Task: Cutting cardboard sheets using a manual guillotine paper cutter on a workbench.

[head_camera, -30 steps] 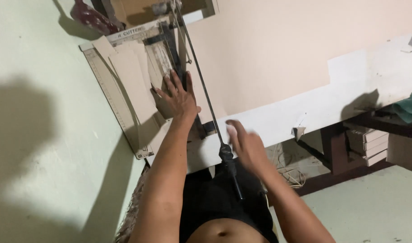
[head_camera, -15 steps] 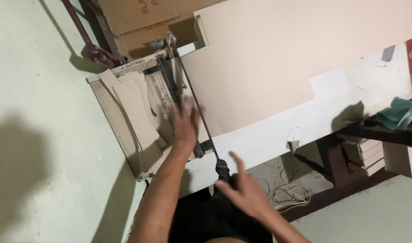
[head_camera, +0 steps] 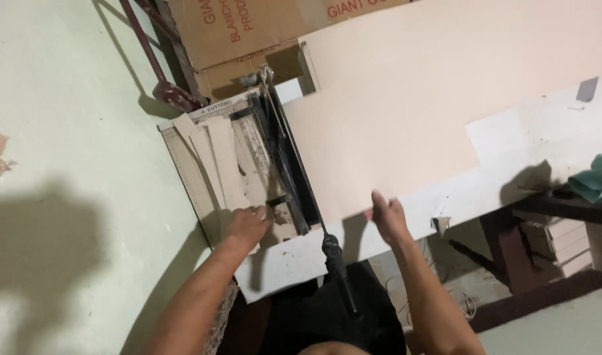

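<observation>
Seen from above, a person stood at a paper cutter set on a white table, its long axis running away from the body and slightly leftwards. The left hand lay palm down on the near end of the cutter's bed, fingers spread flat and gripping nothing, pressing on pale card strips that lay lengthwise along the bed. The right hand touched the near edge of a large tan sheet; its fingers were loosely extended, and whether they pinched that edge could not be told. The sheet spread wide to the right of the blade, smooth, matte and unmarked, its left edge tucked against the black blade arm. The arm's black handle pointed back towards the person's body, lying between the two hands, free of both and somewhat nearer the right one. Brown cardboard boxes stood beyond the cutter, and a teal cloth lay at far right
</observation>
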